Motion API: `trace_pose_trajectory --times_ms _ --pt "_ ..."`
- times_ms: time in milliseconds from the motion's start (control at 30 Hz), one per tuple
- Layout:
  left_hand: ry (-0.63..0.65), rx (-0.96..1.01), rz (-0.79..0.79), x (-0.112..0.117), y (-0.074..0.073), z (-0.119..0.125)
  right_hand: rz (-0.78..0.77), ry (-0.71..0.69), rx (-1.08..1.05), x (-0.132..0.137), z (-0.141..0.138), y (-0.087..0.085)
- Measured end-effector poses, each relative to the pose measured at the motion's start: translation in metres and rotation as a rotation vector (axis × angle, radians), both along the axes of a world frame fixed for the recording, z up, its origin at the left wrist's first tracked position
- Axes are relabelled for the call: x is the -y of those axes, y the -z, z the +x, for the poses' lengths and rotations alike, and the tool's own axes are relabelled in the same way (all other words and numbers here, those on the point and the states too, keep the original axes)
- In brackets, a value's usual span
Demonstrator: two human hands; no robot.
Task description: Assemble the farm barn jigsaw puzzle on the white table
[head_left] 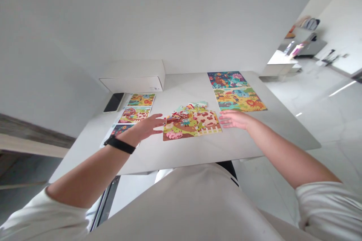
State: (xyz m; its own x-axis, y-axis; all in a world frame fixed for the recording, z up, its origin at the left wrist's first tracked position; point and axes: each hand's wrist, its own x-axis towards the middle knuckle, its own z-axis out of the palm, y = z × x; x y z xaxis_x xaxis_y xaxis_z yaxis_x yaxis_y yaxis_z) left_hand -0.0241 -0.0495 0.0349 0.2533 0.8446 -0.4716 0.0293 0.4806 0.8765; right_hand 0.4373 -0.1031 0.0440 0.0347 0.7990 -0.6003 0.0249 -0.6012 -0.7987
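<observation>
Centrally on the white table (166, 154), brackets the farm jigsaw puzzle (185, 132) between left hand (148, 125) and right hand (236, 119), with fingers (157, 116) loosely spread, holding nothing, near its side edges and loose pieces (195, 106) piled farther back.

A white table (175, 154) carries puzzles (207, 119), picture sheet (135, 114), phone (114, 102) and box (131, 83).

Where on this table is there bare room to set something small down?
Behind the farm puzzle, between the white box and two colourful panels; also the strip of table between farm puzzle and shirt. Crowded: around the phone, picture sheet and left hand.
</observation>
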Motion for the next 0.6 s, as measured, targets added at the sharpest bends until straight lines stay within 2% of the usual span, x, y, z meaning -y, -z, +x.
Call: trace_pose_trajectory --times_ms 133,233,300,400,500,600 --pt "-0.171 0.063 -0.144 -0.002 -0.002 0.011 -0.045 0.065 -0.062 -0.009 -0.011 0.003" --pt "-0.182 0.036 -0.162 -0.005 0.001 0.022 -0.054 0.046 0.006 -0.018 -0.017 0.009" --pt "-0.102 -0.029 -0.111 -0.003 0.006 0.031 -0.012 -0.024 0.128 -0.022 -0.024 0.015" --pt "0.01 -0.246 0.06 0.004 0.017 0.043 0.129 -0.194 0.426 -0.024 -0.037 0.025" --pt "0.012 -0.4 0.219 0.007 0.025 0.045 0.332 -0.332 0.809 -0.022 -0.044 0.032" --pt "-0.02 -0.391 0.278 0.003 0.023 0.034 0.441 -0.367 0.956 -0.019 -0.04 0.03"
